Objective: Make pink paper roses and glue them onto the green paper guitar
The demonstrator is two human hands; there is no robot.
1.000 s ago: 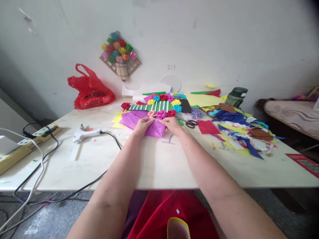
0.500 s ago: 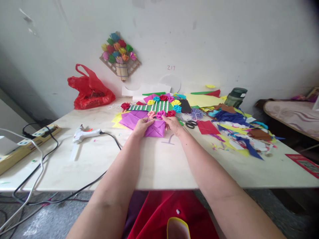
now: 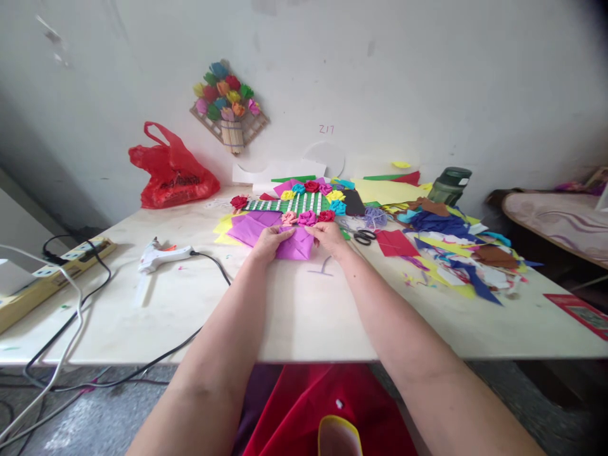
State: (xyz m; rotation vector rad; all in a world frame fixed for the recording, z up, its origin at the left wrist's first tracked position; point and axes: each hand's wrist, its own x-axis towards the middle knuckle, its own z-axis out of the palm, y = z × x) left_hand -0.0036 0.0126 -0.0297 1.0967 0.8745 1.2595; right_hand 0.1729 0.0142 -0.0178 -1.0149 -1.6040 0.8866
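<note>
A folded sheet of purple paper (image 3: 295, 247) is held between both hands, low over the table. My left hand (image 3: 272, 243) pinches its upper edge with the thumb on top. My right hand (image 3: 331, 238) grips the paper's right corner between thumb and fingers. Just beyond lies a green guitar-shaped craft (image 3: 297, 202) with white strips, ringed by paper roses, a magenta rose (image 3: 307, 218) among them. More purple paper (image 3: 247, 229) lies flat to the left, over yellow sheets (image 3: 223, 229). Black-handled scissors (image 3: 365, 237) rest right of my right hand.
A white glue gun (image 3: 166, 255) with a black cord lies left, near a power strip (image 3: 57, 278). A red plastic bag (image 3: 173, 174) stands at the back. Paper scraps (image 3: 446, 244), a red square (image 3: 398, 243), purple yarn (image 3: 375, 217) and a green bottle (image 3: 450, 186) occupy the right.
My right hand's fingers have shifted slightly on the purple paper's corner, and the paper's right end has moved a little. My left hand stays nearly in place.
</note>
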